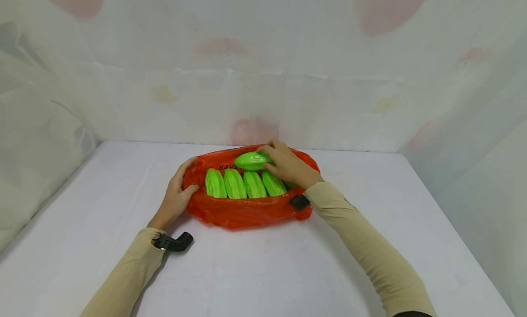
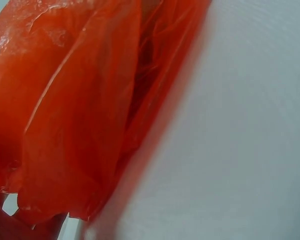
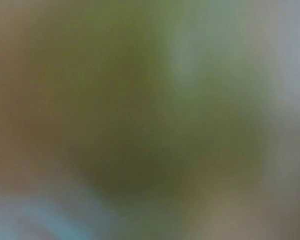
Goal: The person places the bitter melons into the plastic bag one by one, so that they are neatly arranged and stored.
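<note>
A red plastic bag (image 1: 243,214) lies on the table, its mouth spread wide. Inside it several glossy green ridged fruits (image 1: 235,184) stand in a row along the near side. At the bag's left end my left hand (image 1: 176,196) grips the rim, thumb on the near side. My right hand (image 1: 288,163) reaches over the far right part of the mouth and holds another green ridged fruit (image 1: 252,161) lying sideways above the row. This hand and forearm partly hide the rightmost fruit. In the left wrist view, red plastic (image 2: 80,115) fills the left half; the right wrist view is blurred.
The table (image 1: 267,271) is covered in white. Behind it hangs a pale sheet (image 1: 288,102) with faint pink and yellow patches. A black strap (image 1: 174,242) sits on the left wrist, and a black piece (image 1: 299,202) shows by the right cuff.
</note>
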Demonstrator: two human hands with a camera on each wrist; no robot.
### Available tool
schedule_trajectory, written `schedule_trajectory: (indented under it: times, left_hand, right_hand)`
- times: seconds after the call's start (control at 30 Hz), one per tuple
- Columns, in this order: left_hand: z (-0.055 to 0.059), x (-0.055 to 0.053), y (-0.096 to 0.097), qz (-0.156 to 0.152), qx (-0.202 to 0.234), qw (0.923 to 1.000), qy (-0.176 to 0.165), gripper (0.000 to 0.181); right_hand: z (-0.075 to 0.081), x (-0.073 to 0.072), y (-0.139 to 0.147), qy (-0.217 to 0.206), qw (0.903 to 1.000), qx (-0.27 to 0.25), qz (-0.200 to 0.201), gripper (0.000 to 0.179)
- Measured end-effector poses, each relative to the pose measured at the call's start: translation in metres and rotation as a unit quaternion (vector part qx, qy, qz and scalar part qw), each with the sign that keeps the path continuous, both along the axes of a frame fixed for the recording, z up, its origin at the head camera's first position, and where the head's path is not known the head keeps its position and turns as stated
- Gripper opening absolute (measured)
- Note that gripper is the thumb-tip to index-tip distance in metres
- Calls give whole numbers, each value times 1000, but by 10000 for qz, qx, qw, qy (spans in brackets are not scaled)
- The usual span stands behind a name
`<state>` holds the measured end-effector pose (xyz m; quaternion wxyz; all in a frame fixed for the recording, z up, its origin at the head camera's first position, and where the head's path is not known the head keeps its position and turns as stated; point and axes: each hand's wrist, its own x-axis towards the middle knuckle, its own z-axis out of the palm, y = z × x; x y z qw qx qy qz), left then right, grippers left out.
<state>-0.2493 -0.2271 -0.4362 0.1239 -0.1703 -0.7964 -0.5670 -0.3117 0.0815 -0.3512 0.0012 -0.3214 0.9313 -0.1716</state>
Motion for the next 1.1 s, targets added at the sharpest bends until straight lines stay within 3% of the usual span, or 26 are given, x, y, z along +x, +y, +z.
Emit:
schedule_trajectory:
  times: [0.2, 0.33, 0.57, 0.9, 1.1]
  left_hand:
    - [0, -1, 2, -3, 25, 10000, 49, 74]
    - [1, -1, 3, -16, 48, 10000, 55, 75]
    - [2, -2, 4, -37, 117, 9999, 91, 74]
    - [4, -2, 2, 24, -12, 10000, 81, 74]
    - [5, -2, -1, -7, -39, 10000, -38, 73]
  right_hand:
    - [-3, 0, 1, 213, 9996, 115, -137, 34]
    - [-4, 0, 1, 39, 9999, 53, -129, 37]
    - [-3, 1, 4, -569, 9964, 621, -102, 46]
    - [-2, 1, 9, -1088, 9906, 824, 24, 51]
    - [2, 6, 16, -1083, 9918, 670, 74, 50]
